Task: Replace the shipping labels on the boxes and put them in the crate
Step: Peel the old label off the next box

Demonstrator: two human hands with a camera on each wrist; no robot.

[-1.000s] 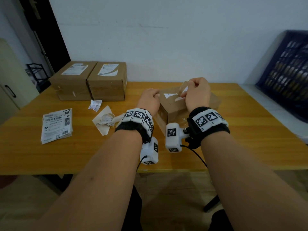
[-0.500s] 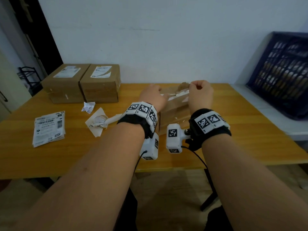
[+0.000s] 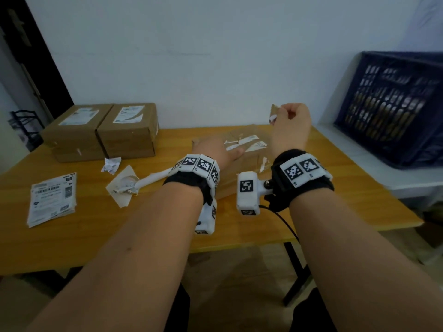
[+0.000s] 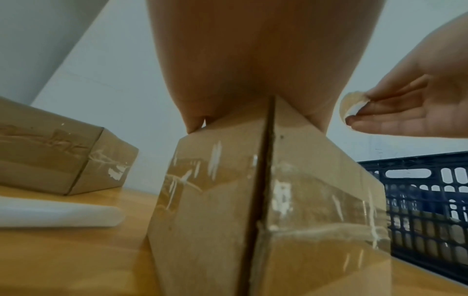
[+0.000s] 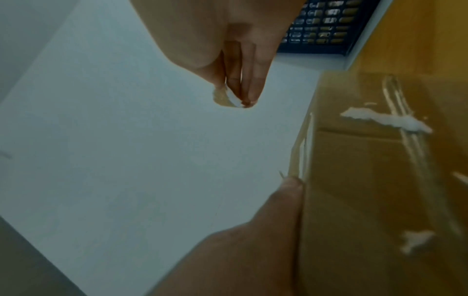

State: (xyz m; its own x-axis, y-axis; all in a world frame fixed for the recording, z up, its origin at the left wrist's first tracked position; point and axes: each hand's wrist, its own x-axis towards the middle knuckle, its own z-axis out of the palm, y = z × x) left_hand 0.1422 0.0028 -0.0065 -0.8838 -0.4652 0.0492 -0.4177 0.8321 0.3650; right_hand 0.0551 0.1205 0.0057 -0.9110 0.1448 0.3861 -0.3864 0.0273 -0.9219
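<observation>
A brown cardboard box (image 3: 249, 160) (image 4: 215, 210) (image 5: 367, 180) lies at the middle of the wooden table (image 3: 72, 236). White torn label remnants (image 3: 242, 142) still stick to its top. My left hand (image 3: 213, 147) lies flat on the top and presses the box down. My right hand (image 3: 279, 115) (image 4: 395, 118) (image 5: 240, 88) is raised above the box's far right corner and pinches a small torn piece of label with tape (image 3: 273, 116) (image 4: 350, 106) (image 5: 222, 97). That piece hangs free of the box.
Two more labelled boxes (image 3: 74, 130) (image 3: 129, 130) stand at the back left. A stack of fresh labels (image 3: 52, 200) lies front left, with backing paper (image 3: 122, 185) and a crumpled scrap (image 3: 111, 164) nearby. A dark blue crate (image 3: 388, 111) sits on a white ledge at the right.
My right hand has pulled up and away to the right, and the strip it pinched has come off the box. The box has settled flat, with my left hand now flat on top.
</observation>
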